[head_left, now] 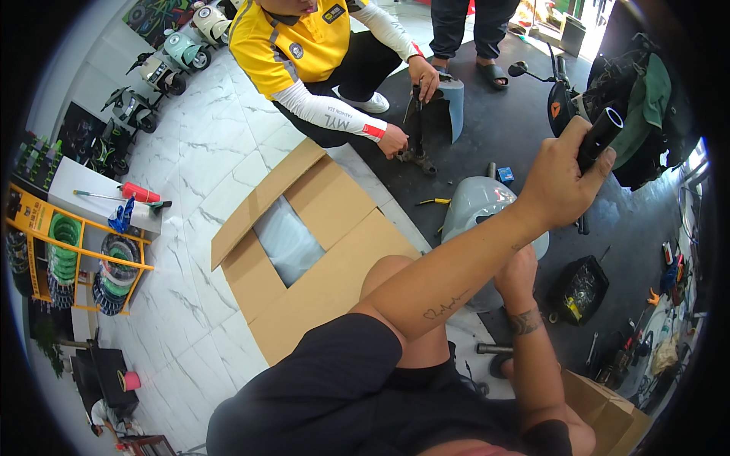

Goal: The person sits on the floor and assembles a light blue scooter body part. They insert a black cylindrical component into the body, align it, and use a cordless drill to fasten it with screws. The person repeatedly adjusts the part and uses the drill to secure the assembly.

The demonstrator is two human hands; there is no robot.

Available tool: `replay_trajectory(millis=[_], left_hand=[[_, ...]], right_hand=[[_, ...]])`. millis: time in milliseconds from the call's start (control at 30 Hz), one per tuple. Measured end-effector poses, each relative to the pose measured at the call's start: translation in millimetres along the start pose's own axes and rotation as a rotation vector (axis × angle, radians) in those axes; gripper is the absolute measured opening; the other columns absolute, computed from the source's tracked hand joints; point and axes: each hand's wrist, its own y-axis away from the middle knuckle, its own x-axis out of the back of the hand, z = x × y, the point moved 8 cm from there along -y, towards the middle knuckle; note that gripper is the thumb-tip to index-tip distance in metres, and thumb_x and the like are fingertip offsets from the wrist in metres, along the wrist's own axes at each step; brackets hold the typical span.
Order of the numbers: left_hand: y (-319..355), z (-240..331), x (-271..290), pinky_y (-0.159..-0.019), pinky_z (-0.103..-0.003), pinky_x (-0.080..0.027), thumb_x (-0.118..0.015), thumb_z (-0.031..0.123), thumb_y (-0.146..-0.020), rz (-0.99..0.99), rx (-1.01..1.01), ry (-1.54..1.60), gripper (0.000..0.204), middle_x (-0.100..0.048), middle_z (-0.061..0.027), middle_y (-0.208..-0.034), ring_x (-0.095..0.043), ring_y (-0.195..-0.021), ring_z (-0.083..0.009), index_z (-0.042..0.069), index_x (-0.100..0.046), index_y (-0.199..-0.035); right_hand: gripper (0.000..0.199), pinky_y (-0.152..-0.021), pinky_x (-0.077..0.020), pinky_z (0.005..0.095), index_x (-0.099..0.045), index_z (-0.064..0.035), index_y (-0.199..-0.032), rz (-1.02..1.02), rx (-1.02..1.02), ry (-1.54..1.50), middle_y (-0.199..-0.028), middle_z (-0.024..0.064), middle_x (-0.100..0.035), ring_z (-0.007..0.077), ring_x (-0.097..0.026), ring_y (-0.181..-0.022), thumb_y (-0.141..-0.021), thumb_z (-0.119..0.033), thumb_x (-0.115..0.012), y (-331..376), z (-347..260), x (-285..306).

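My left hand is raised at the right with its fingers wrapped round a black tube, whose open end points up. Lower down, my right hand is closed beside a glossy grey-white shell, possibly a scooter body panel. My left forearm crosses in front of the shell and hides part of it. What the right fingers hold, if anything, is hidden. Beyond the tube stands a partly stripped scooter with a mirror, a dark green cloth hanging on it.
A co-worker in a yellow shirt crouches ahead, holding a dark rod-like part. Another person's sandalled foot is behind. An open cardboard box lies left of my knee. A black tray and scattered tools lie right.
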Motion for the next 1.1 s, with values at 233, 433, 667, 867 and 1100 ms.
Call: replay_trajectory(millis=[233, 433, 667, 867, 1100], left_hand=[[1, -1, -1, -0.059, -0.034, -0.045, -0.076, 0.039, -0.106, 0.011, -0.009, 0.026, 0.04, -0.06, -0.0063, -0.069, -0.054, -0.061, -0.0126, 0.004, -0.056, -0.107], [5, 4, -2, -0.058, -0.034, -0.044, -0.076, 0.038, -0.106, -0.004, -0.009, -0.001, 0.04, -0.061, -0.0064, -0.069, -0.052, -0.061, -0.0115, 0.004, -0.056, -0.107], [6, 5, -2, -0.059, -0.032, -0.046, -0.077, 0.038, -0.105, 0.048, -0.049, -0.025, 0.039, -0.063, -0.0046, -0.07, -0.053, -0.063, -0.0098, 0.004, -0.058, -0.104], [6, -1, -4, -0.06, -0.03, -0.045, -0.08, 0.033, -0.104, 0.066, -0.021, 0.008, 0.035, -0.06, -0.0013, -0.07, -0.051, -0.067, -0.0065, 0.004, -0.059, -0.102], [7, 5, -6, -0.056, -0.03, -0.04, -0.075, 0.036, -0.107, 0.003, -0.02, 0.017, 0.038, -0.056, -0.0021, -0.066, -0.047, -0.062, -0.0061, 0.004, -0.053, -0.107]], right_hand=[[0.018, -0.086, -0.048, 0.0492, -0.076, -0.0021, -0.099, -0.041, 0.016, -0.013, -0.103, 0.0153, -0.073, 0.0402, -0.067, -0.096, -0.082, 0.002, -0.071, 1, 7, -3], [0.017, -0.084, -0.0466, 0.047, -0.075, -0.0037, -0.099, -0.041, 0.002, -0.007, -0.101, 0.0137, -0.073, 0.0389, -0.067, -0.094, -0.082, 0.001, -0.072, 5, 5, -4], [0.017, -0.083, -0.0461, 0.0462, -0.076, -0.0073, -0.102, -0.012, -0.052, -0.052, -0.1, 0.0119, -0.073, 0.0367, -0.068, -0.094, -0.085, -0.007, -0.075, 7, 7, -4], [0.019, -0.085, -0.0457, 0.0473, -0.076, -0.0088, -0.102, -0.011, -0.133, 0.035, -0.1, 0.0105, -0.074, 0.0373, -0.068, -0.095, -0.083, -0.01, -0.077, 13, 13, -11], [0.034, -0.092, -0.0445, 0.0535, -0.074, -0.0043, -0.122, -0.073, -0.179, -0.02, -0.115, 0.0173, -0.076, 0.0419, -0.067, -0.11, -0.091, -0.019, -0.073, 11, 9, -15]])
